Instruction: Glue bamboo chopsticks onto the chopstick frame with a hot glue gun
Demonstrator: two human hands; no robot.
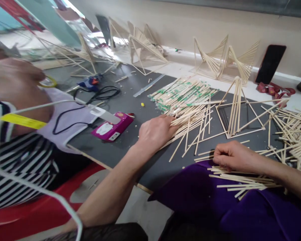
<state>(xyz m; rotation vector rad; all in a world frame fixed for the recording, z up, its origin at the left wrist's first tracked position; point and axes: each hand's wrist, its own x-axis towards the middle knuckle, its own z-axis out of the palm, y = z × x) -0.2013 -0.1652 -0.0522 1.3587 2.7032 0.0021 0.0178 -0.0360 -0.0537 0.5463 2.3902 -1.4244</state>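
On the dark grey board point(130, 110), the left hand point(155, 132) lies knuckles-up at the near fringe of a loose heap of thin wooden sticks point(188, 100), fingers curled together into the stick ends — whether they pinch one I cannot tell. Just right, the right hand point(232, 155) presses bent fingers, held close, onto a small bundle of sticks point(240, 180) lying across purple cloth point(198, 194) at the board's near edge. Between the two hands a few stray sticks fan out over bare board. Beyond the right hand stands a stick frame point(237, 110), hemming that side. Left of the left hand the board is open up to a magenta tool point(112, 127) and black cord point(90, 100) — beside them, a person's striped sleeve point(20, 170).
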